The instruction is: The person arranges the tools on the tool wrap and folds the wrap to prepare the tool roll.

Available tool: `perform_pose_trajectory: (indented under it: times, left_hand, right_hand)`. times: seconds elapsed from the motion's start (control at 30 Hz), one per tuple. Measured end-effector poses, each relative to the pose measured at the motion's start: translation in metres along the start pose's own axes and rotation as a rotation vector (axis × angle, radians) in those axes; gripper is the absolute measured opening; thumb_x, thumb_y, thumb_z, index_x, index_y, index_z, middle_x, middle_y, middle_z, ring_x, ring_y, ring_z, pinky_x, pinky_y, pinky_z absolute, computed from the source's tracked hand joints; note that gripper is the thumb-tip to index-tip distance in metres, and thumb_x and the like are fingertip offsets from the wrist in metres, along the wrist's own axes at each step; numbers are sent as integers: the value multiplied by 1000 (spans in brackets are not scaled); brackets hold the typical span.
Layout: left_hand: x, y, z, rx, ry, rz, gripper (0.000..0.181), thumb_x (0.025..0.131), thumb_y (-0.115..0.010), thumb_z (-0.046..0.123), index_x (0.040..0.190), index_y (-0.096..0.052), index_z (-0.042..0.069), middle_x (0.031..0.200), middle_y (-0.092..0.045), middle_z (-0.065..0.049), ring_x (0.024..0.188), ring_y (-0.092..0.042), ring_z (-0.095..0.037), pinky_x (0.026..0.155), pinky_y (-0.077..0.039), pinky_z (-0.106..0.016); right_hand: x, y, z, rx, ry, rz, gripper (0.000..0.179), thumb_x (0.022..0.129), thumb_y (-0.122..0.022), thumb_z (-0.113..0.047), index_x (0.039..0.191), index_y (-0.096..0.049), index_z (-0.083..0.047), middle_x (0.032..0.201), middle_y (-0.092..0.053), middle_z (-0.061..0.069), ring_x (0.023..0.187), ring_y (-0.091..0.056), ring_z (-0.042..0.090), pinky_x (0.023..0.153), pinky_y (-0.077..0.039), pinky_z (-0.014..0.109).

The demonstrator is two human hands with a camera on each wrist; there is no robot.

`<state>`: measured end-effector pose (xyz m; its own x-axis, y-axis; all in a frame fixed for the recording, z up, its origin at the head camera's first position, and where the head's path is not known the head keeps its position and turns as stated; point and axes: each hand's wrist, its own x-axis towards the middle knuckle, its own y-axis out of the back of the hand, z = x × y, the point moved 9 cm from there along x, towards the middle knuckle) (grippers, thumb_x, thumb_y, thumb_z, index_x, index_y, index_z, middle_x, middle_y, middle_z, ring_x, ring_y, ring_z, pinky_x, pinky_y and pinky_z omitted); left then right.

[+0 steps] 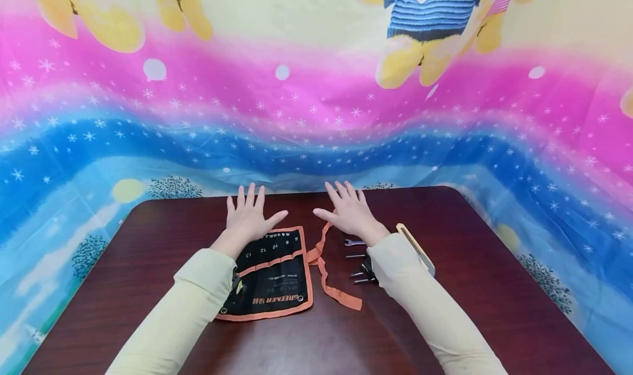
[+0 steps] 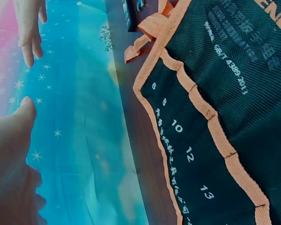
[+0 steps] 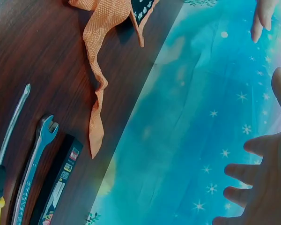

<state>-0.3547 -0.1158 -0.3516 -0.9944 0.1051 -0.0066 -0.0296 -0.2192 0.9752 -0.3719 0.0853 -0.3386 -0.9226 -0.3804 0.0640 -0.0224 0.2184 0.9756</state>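
Observation:
Both hands are held out over the far part of the table with fingers spread, and neither holds anything. My left hand (image 1: pixel 247 219) is above the far left corner of a black tool pouch (image 1: pixel 274 281) with orange trim. The pouch lies flat and unrolled, its row of slots marked with sizes such as 10, 12 and 13 (image 2: pixel 207 192). My right hand (image 1: pixel 352 216) is above the table beyond an orange strap (image 1: pixel 341 297) attached to the pouch. Near the right forearm lie an open-end wrench (image 3: pixel 33 164) and a screwdriver (image 3: pixel 13 124) with a black and yellow handle.
A long narrow box (image 3: pixel 58 180) with printed labels lies beside the wrench. More tool shafts (image 1: pixel 365 280) show near the right sleeve, partly hidden by it. The dark red wooden table (image 1: pixel 123 270) ends at a printed cloth backdrop (image 1: pixel 306 111).

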Motion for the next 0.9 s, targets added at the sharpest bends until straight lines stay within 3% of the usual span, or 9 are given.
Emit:
perform_pose_trajectory:
  times: [0.43,0.77,0.9]
  left_hand:
    - [-6,-7,-16,6,15,-13,92,87,-34,67,148,-3,6,151,5,-19,134,13,-39,103,8,-58]
    - [-13,-13,-32,25,9,5,91,87,-38,65,148,-7,4,150,1,-22,135,10,-40,103,7,-58]
    - [-17,-15,-36,26,-29,22,91,87,-41,63,148,-9,4,150,-1,-22,135,7,-40,104,4,-58]
  right_hand:
    - [-9,-12,-6,-11,47,4,79,89,-40,-61,149,-16,-14,149,-20,14,137,-10,32,106,-6,55]
    - [-21,-29,-8,66,73,-13,80,89,-45,-58,148,-17,-13,149,-22,14,137,-10,32,107,-6,52]
    - [-26,-33,-10,82,91,-10,80,89,-46,-57,148,-18,-13,148,-24,15,136,-12,33,107,-8,52]
